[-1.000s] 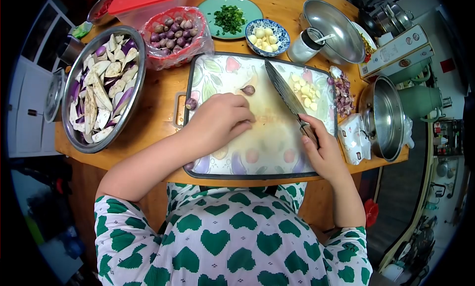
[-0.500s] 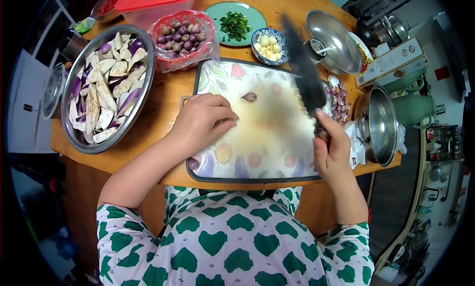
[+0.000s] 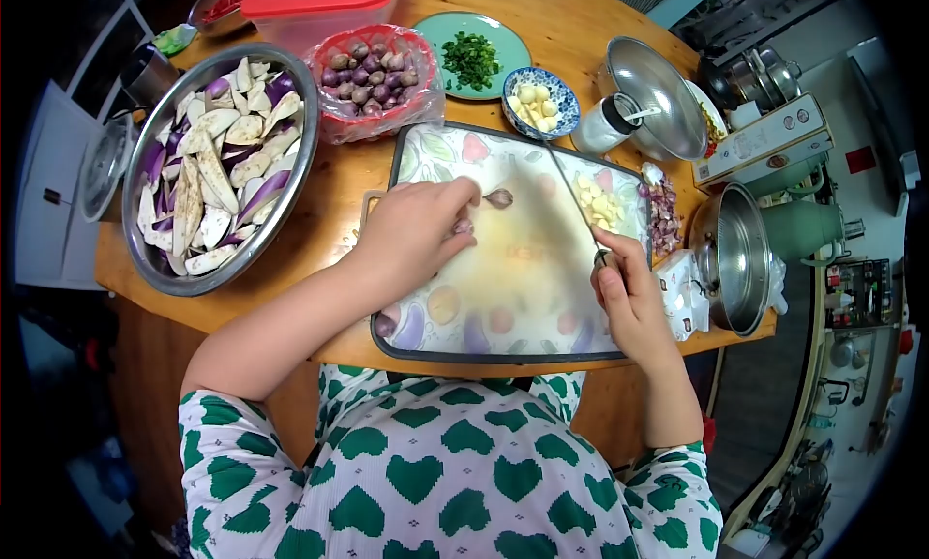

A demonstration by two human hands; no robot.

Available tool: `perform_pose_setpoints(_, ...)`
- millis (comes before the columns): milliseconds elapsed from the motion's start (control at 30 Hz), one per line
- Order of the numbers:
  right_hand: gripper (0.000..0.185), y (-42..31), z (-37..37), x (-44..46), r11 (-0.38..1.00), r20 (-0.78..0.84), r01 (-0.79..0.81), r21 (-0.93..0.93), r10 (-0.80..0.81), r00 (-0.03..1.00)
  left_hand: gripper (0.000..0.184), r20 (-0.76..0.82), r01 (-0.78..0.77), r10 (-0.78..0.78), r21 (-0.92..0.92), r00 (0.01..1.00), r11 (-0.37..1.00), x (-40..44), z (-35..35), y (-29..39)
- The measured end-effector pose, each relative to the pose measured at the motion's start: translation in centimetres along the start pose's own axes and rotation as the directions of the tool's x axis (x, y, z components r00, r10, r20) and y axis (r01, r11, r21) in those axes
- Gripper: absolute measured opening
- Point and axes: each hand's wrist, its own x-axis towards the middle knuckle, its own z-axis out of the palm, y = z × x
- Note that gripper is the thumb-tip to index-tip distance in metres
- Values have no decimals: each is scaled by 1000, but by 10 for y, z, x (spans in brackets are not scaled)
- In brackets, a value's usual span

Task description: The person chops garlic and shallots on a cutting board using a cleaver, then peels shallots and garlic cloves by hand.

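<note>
My right hand [image 3: 634, 298] is closed round the handle of a kitchen knife [image 3: 573, 189], its blade seen edge-on and angled toward the far left over the cutting board [image 3: 581, 344]. My left hand [image 3: 421, 225] rests at the board's left side with its fingers curled together. A small pinkish bit shows at its fingertips, but I cannot make out what it is. Just right of those fingers lies one small purple-skinned clove [image 3: 499, 198]. Chopped pale garlic [image 3: 602, 207] sits on the board's right side, and purple peelings [image 3: 664, 211] are heaped at its right edge.
A steel basin of cut eggplant [image 3: 218, 162] stands at left. Behind the board are a red basket of purple bulbs [image 3: 373, 80], a green plate of chopped greens [image 3: 471, 60], a bowl of peeled cloves [image 3: 534, 107] and a jar [image 3: 605, 125]. Steel bowls [image 3: 740, 259] stand at right.
The knife has turned from showing its broad side to edge-on, and my right hand has come slightly left. My left fingers have lifted and curled near the clove. The whole view has shifted a little.
</note>
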Motion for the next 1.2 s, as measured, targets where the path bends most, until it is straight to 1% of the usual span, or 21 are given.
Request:
perform_pose_setpoints(67,41,4,4,1,996,-26,-43,74,45,999,41,1,-20,20,-42,1000,999,15,6,0)
perform_pose_setpoints(167,41,15,11,1,986,-21,-71,150,75,997,45,7,-81,82,-74,997,994,34,22,-11)
perform_pose_setpoints(200,41,18,12,0,988,-21,-79,135,82,996,42,0,-77,77,-100,997,992,42,24,-11)
perform_pose_setpoints(300,41,28,14,-6,989,-29,-82,126,86,996,36,-44,-68,71,55,997,996,51,19,-8)
perform_pose_setpoints(333,41,29,13,-9,989,-15,-85,124,87,996,34,-70,-27,36,130,997,991,53,9,-4)
perform_pose_setpoints(367,42,28,10,-11,989,-2,-85,121,86,996,32,-167,-62,96,199,981,978,49,3,-6)
perform_pose_setpoints(433,42,30,7,-15,991,12,-81,104,80,997,30,11,36,-38,149,999,988,34,-25,2)
perform_pose_setpoints(533,43,36,1,-22,995,16,-82,61,81,997,28,340,28,-20,-19,940,999,3,-53,16)
perform_pose_setpoints(567,43,37,0,-23,995,14,-85,47,85,996,26,388,28,-38,31,921,999,-4,-54,19)
perform_pose_setpoints(633,43,39,-2,-23,996,11,-90,18,89,996,20,342,-19,-34,150,939,988,-20,-46,19)
perform_pose_setpoints(733,44,40,-3,-25,996,8,-90,8,90,996,15,373,-20,-59,203,926,979,-21,-39,25)
perform_pose_setpoints(833,44,33,-4,-28,996,-9,-74,-56,73,997,11,356,-110,71,88,932,990,-16,-21,24)
perform_pose_setpoints(867,44,34,-5,-29,996,-37,-31,-83,28,999,12,320,-168,159,-2,934,986,-12,-11,21)
perform_pose_setpoints(967,45,44,-5,-36,978,-102,103,-184,-123,987,19,199,-208,211,-36,957,977,8,19,22)
perform_pose_setpoints(1000,46,50,-6,-38,962,-112,155,-226,-184,977,30,160,-246,254,-70,954,967,13,26,21)
perform_pose_setpoints(1033,46,54,-7,-41,941,-119,205,-269,-244,962,33,147,-219,236,-122,961,968,15,30,19)
perform_pose_setpoints(1067,47,53,-10,-45,928,-69,195,-317,-228,971,35,135,-192,216,-173,967,966,17,34,17)
perform_pose_setpoints(1100,46,56,-8,-47,931,-25,204,-304,-221,975,38,125,-165,196,-224,973,961,19,36,18)
perform_pose_setpoints(1133,46,60,-4,-48,920,12,237,-314,-245,969,45,159,-116,141,-155,977,981,18,32,21)
perform_pose_setpoints(1167,46,63,-2,-48,907,49,271,-322,-270,962,46,152,-137,153,-112,977,984,17,30,20)
perform_pose_setpoints(1200,46,63,-3,-49,878,91,287,-384,-273,958,46,144,-155,164,-67,976,986,16,26,17)
